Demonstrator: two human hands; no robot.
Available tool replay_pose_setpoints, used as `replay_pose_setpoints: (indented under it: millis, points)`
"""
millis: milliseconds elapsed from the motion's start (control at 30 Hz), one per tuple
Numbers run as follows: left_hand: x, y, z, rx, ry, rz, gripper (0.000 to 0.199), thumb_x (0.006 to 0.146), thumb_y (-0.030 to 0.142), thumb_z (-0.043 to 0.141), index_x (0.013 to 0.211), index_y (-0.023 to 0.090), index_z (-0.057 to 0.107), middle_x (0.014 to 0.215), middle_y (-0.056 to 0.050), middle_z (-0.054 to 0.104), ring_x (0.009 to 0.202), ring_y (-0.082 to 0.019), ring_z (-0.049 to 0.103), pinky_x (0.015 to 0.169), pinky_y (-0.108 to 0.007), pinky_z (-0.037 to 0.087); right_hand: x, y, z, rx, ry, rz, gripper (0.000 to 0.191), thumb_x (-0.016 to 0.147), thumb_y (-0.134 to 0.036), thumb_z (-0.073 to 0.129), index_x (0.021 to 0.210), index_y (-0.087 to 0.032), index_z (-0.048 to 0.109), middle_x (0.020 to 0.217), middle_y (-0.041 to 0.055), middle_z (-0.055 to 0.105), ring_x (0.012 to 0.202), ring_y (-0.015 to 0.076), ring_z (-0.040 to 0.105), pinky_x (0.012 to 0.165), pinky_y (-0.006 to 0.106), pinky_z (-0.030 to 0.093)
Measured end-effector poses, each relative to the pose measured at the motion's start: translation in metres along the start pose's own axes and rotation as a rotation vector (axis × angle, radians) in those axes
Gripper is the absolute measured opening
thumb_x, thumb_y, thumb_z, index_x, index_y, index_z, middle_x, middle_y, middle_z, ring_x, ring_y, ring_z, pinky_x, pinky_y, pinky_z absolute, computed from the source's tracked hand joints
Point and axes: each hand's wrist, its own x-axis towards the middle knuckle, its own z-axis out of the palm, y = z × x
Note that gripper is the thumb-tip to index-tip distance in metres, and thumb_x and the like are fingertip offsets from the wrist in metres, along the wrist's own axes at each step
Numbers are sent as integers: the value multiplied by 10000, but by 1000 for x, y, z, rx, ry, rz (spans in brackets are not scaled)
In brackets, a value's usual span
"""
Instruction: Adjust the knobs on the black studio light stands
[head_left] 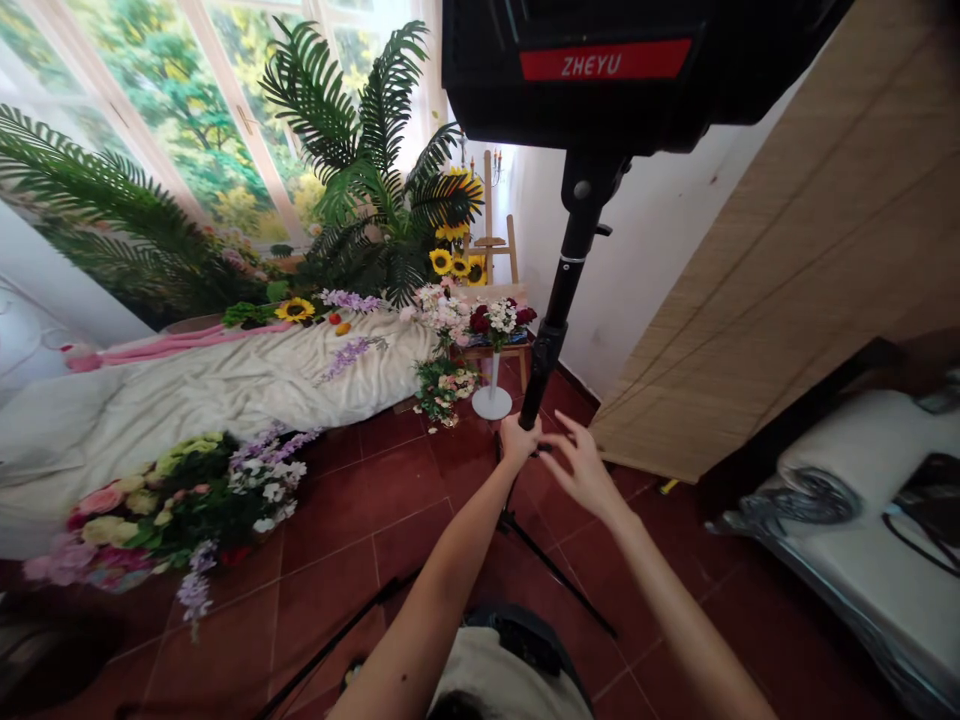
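l hand [519, 440] wrapped round black stand pole [553, 320], over red tiles [405, 475]; r hand [581, 465] part-open, fingers spread just beside it, touch unclear. if pole lock's loose & l grip slips, big black head [592, 100] up top might drop.

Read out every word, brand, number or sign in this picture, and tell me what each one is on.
"ZHEYU": white capitals on the red label of the black housing atop the black stand.
No other word, number or sign can be made out.
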Motion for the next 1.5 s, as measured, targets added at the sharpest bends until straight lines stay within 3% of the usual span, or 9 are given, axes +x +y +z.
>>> replay_pose_setpoints:
  millis: [100, 200, 367, 600, 700, 900, 1067, 1333, 1500]
  points:
    - [-1, -1, 1, 47, -15, 60, 339, 741, 422, 566, 530, 157, 572, 481, -26, 578, 456, -125, 552, 485, -215, 415, -37, 12, 21, -82, -99, -5, 235, 881, -372, 463, 965, -251, 646, 1459, 57, 305, 1318, 283, 314, 1048, 496, 321]
    - [-1, -1, 2, 54, -29, 61, 341, 755, 420, 551, 543, 156, 590, 505, -45, 603, 470, -138, 575, 511, -233, 448, -50, 18, 35, -56, -109, 40, 301, 879, -358, 460, 1131, -261, 592, 1439, 79, 341, 1311, 274, 333, 1041, 495, 341]
    - [0, 0, 1, 42, -53, 54, 314, 757, 393, 548, 558, 157, 607, 519, -53, 616, 492, -153, 601, 530, -247, 468, -46, 23, 46, 131, -9, 159, 415, 885, -365, 434, 1284, -264, 479, 1338, 93, 463, 1255, 236, 415, 1061, 469, 327]
    - [0, 0, 2, 41, -38, 35, 286, 737, 379, 571, 552, 162, 592, 506, -41, 605, 490, -146, 593, 538, -241, 470, -33, 37, 69, 644, 214, 496, 414, 835, -448, 462, 1151, -194, 544, 1119, 109, 630, 1026, 229, 607, 924, 435, 471]
    - [0, -1, 3, 43, -50, 38, 295, 743, 384, 559, 555, 160, 595, 507, -43, 606, 477, -146, 589, 528, -244, 468, -31, 38, 77, 776, 185, 594, 398, 812, -445, 475, 1078, -161, 556, 920, 106, 680, 882, 238, 656, 850, 443, 508]
    - [0, -3, 3, 45, -59, 61, 324, 757, 413, 544, 562, 160, 599, 528, -51, 619, 483, -148, 597, 520, -244, 464, -36, 28, 62, 227, 161, 415, 682, 737, -429, 614, 1316, -167, 367, 1069, 123, 601, 990, 259, 589, 847, 435, 491]
    - [2, -4, 5, 39, -54, 30, 307, 742, 401, 560, 556, 158, 592, 519, -45, 614, 475, -140, 585, 528, -243, 469, -32, 29, 52, -160, 136, 313, 431, 809, -459, 532, 1176, -234, 514, 1132, 114, 542, 1055, 288, 526, 741, 399, 508]
    - [0, 0, 4, 6, -80, 40, 314, 759, 390, 538, 551, 158, 580, 520, -52, 615, 477, -140, 588, 507, -236, 464, -23, 41, 49, -199, 103, 209, 289, 863, -433, 478, 1009, -211, 594, 1018, 113, 616, 972, 270, 554, 782, 380, 461]
    - [0, 0, 4, 4, -67, 31, 293, 750, 379, 550, 565, 154, 587, 525, -54, 620, 494, -148, 602, 519, -240, 468, -17, 46, 47, -32, 43, 437, 408, 784, -589, 523, 766, -197, 635, 720, 50, 634, 677, 212, 577, 587, 293, 423]
